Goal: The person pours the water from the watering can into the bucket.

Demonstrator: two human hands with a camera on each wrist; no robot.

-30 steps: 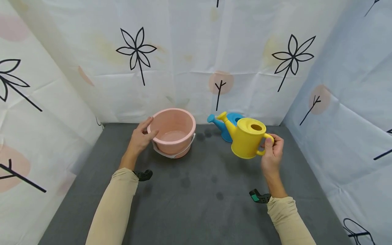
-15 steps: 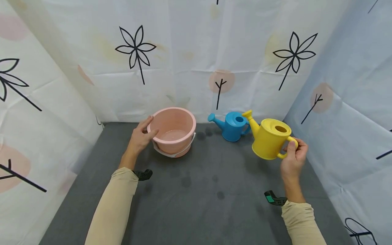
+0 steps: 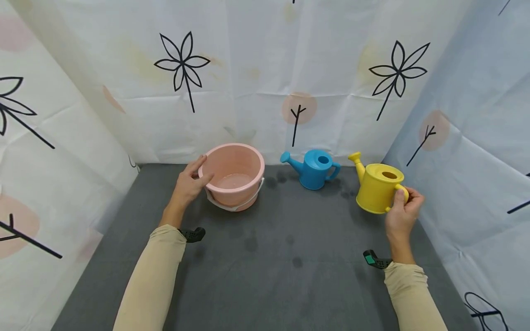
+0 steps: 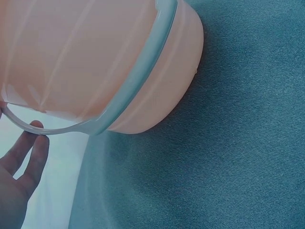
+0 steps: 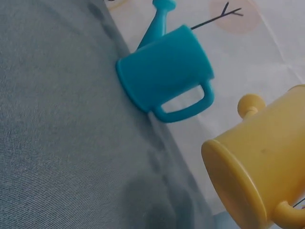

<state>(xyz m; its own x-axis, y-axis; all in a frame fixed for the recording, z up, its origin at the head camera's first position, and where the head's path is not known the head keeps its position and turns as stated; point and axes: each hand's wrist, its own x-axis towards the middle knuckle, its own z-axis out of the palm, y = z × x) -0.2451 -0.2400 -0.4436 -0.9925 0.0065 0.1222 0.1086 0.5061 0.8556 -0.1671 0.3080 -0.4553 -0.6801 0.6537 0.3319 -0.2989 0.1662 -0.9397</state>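
A pink bucket (image 3: 235, 198) with a white handle (image 3: 232, 210) stands at the back, left of centre. My left hand (image 3: 187, 187) holds its rim on the left side, thumb over the edge. In the left wrist view, fingertips (image 4: 42, 138) meet the pale rim of the bucket (image 4: 157, 95). At the right, my right hand (image 3: 401, 218) grips the handle of a yellow watering can (image 3: 374, 192), its spout pointing up and left. The right wrist view shows that yellow can (image 5: 262, 152) raised with its underside visible; the right hand is out of that view.
A blue watering can (image 3: 314, 169) stands on the grey tabletop (image 3: 265, 276) between the bucket and the yellow can. Dark wet-looking spots (image 3: 297, 262) dot the surface. White cloth walls (image 3: 248, 69) with printed flowers enclose the back and both sides.
My right hand has carried the yellow watering can rightward, away from in front of the blue one, and slightly lowered it. The left hand stays at the bucket's rim.
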